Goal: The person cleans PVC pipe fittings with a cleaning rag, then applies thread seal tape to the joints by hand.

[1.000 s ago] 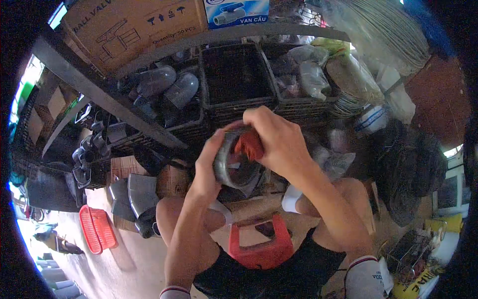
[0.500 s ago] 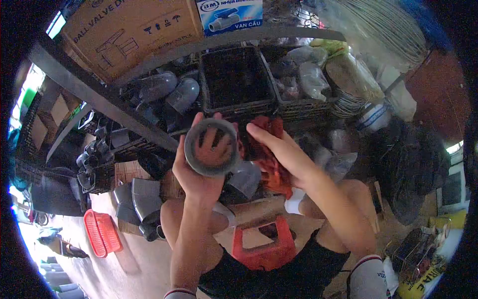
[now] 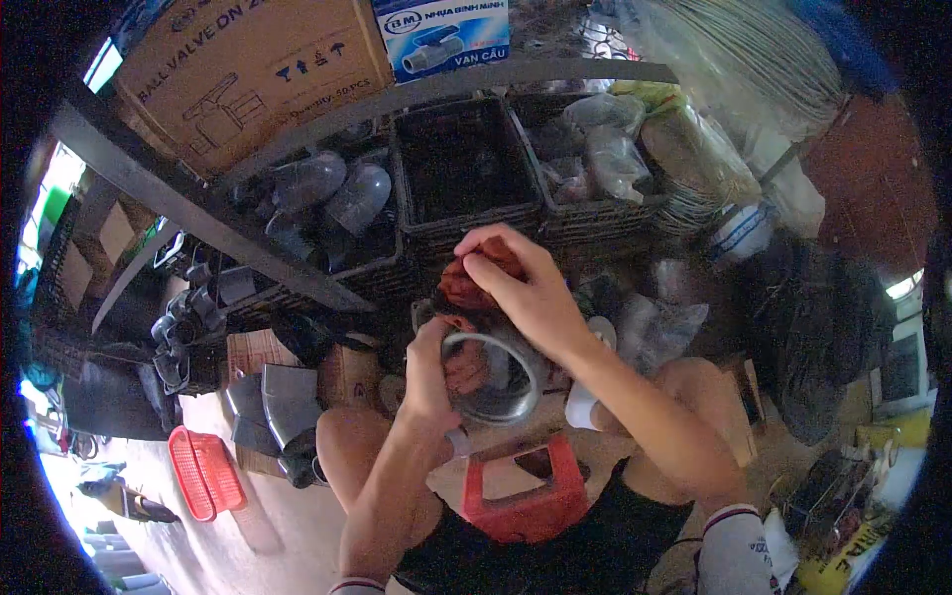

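Note:
My left hand (image 3: pixel 431 375) is closed on the wall of a grey plastic pipe fitting (image 3: pixel 531 392), its fingers visible through the round opening. That wide mouth faces up toward me, over my knees. Bunched in my right hand (image 3: pixel 526 293) is a dark red cloth (image 3: pixel 466 286), held at the far side of the fitting. The cloth seems to touch the fitting there, though my hands partly hide the contact. Below both hands, a red plastic stool (image 3: pixel 526 501) shows between my legs.
Black crates (image 3: pixel 471 223) line the far side, one with grey elbow fittings (image 3: pixel 357 198). A metal shelf frame (image 3: pixel 198 208) slants across the left. Cardboard (image 3: pixel 248 89) boxes sit above. On the floor at left are a red basket (image 3: pixel 206 476) and grey fittings (image 3: pixel 291 402).
The fitting has come down and to the right, and its mouth has tilted. My right hand has moved the cloth up and left, from beside the fitting to its far side.

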